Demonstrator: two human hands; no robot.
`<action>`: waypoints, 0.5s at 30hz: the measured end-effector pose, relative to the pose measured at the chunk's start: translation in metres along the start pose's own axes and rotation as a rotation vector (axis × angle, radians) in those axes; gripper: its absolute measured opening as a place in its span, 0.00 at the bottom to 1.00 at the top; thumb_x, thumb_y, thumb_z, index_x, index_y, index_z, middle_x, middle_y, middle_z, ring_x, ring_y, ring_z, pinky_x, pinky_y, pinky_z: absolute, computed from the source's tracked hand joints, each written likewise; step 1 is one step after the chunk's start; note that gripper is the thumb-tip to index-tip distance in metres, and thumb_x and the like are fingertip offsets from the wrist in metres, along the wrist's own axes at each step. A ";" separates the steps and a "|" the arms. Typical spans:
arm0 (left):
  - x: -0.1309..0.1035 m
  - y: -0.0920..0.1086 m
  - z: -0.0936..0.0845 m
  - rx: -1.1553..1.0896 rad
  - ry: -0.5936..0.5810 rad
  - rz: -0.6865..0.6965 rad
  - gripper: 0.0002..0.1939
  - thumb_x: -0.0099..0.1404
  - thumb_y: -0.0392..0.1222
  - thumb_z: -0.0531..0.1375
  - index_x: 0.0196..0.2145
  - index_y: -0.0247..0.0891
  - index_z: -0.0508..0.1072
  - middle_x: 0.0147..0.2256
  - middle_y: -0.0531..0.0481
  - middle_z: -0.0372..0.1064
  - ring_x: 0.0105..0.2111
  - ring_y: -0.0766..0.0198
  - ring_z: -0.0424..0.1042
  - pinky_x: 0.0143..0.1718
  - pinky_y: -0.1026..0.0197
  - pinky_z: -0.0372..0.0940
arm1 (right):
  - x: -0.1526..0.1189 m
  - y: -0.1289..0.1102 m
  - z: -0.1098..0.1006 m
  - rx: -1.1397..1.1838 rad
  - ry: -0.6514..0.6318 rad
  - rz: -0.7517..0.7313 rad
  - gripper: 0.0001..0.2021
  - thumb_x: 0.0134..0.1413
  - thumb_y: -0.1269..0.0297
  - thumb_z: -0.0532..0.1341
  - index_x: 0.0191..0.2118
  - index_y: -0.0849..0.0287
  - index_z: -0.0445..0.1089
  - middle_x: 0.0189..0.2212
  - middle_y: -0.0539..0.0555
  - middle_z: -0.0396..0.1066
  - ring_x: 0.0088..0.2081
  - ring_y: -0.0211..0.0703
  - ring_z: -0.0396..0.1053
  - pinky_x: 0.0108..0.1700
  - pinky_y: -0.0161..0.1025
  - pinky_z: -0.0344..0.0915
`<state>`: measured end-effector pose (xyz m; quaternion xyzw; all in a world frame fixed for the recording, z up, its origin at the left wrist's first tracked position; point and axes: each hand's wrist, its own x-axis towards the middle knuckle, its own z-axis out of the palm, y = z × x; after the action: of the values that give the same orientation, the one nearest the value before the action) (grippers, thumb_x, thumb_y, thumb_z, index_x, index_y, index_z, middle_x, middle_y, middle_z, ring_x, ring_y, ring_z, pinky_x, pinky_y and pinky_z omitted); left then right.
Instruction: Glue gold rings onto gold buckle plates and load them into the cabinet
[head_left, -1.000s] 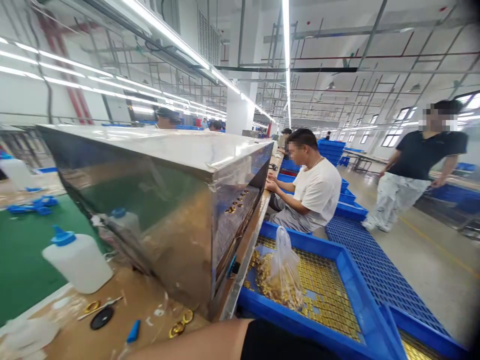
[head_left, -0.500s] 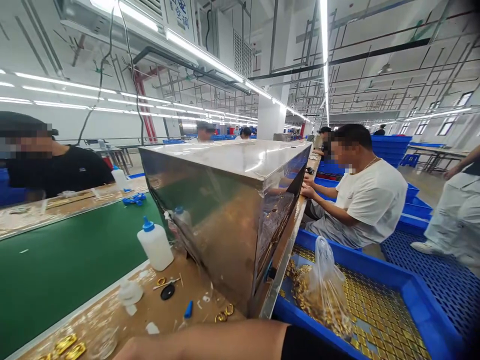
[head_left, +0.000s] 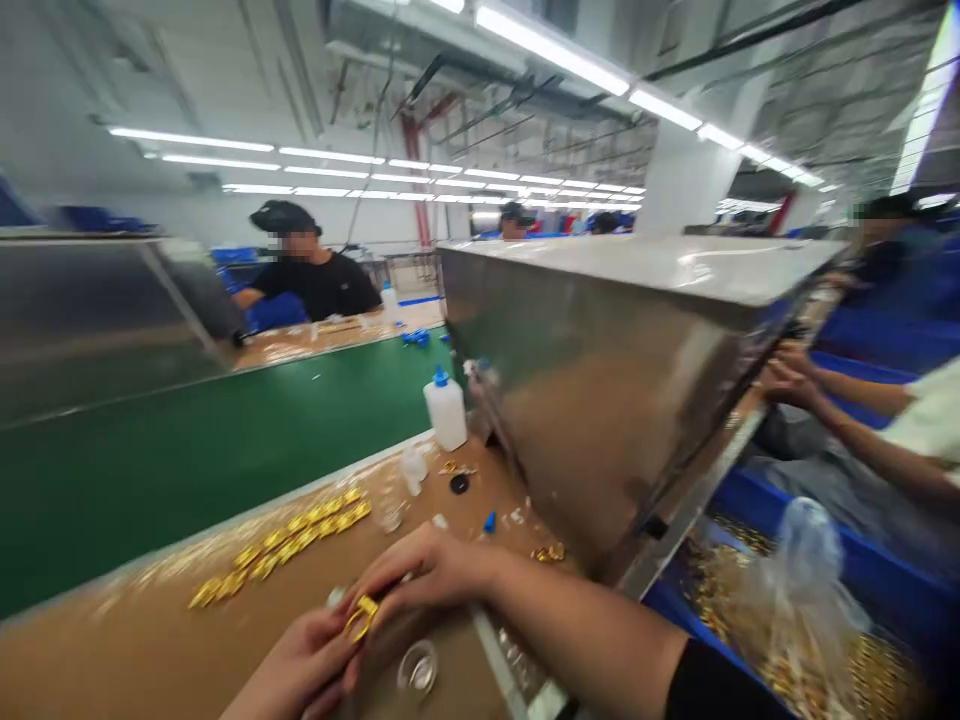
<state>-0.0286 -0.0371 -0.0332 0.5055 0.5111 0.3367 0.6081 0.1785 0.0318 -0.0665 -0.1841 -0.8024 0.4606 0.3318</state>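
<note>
At the lower middle of the head view, my left hand and my right hand meet over the brown bench. Between their fingertips is a shiny gold-coloured ring, which both hands pinch. A small whitish thing shows behind the fingers, too blurred to name. Left of my hands, gold pieces lie in two slanting rows. A round clear dish sits just below my right hand. Beyond it lie a blue cap, a few gold rings and a black disc.
A white squeeze bottle stands beside a large metal hood. Along the bench runs a green belt. To the right, a blue crate holds gold pieces and a plastic bag. Co-workers sit across and at right.
The view has swung left and down. Both my hands and the ring between them now show, where earlier only one forearm and part of a hand appeared. The gold rows have come fully into view.
</note>
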 end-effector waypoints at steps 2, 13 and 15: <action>0.002 -0.006 -0.003 -0.112 -0.229 -0.146 0.35 0.48 0.72 0.74 0.25 0.37 0.69 0.15 0.60 0.55 0.12 0.78 0.41 0.13 0.70 0.41 | -0.002 -0.011 -0.002 0.049 0.029 -0.108 0.17 0.60 0.59 0.71 0.51 0.64 0.80 0.53 0.62 0.80 0.55 0.48 0.79 0.58 0.37 0.72; 0.015 -0.007 0.005 0.051 -0.062 0.350 0.26 0.69 0.62 0.64 0.30 0.33 0.76 0.24 0.49 0.71 0.20 0.70 0.63 0.22 0.67 0.57 | -0.006 -0.021 -0.011 0.116 0.236 -0.166 0.14 0.63 0.54 0.70 0.51 0.52 0.81 0.50 0.57 0.82 0.51 0.45 0.80 0.55 0.42 0.74; 0.011 -0.008 0.003 0.250 0.059 0.605 0.14 0.73 0.49 0.63 0.38 0.35 0.79 0.28 0.48 0.74 0.26 0.69 0.68 0.29 0.66 0.62 | -0.006 -0.020 -0.009 0.144 0.292 -0.161 0.16 0.63 0.51 0.69 0.50 0.53 0.81 0.50 0.58 0.82 0.51 0.46 0.79 0.55 0.43 0.74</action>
<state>-0.0242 -0.0302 -0.0443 0.6953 0.3924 0.4513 0.3987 0.1898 0.0235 -0.0480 -0.1598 -0.7228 0.4572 0.4929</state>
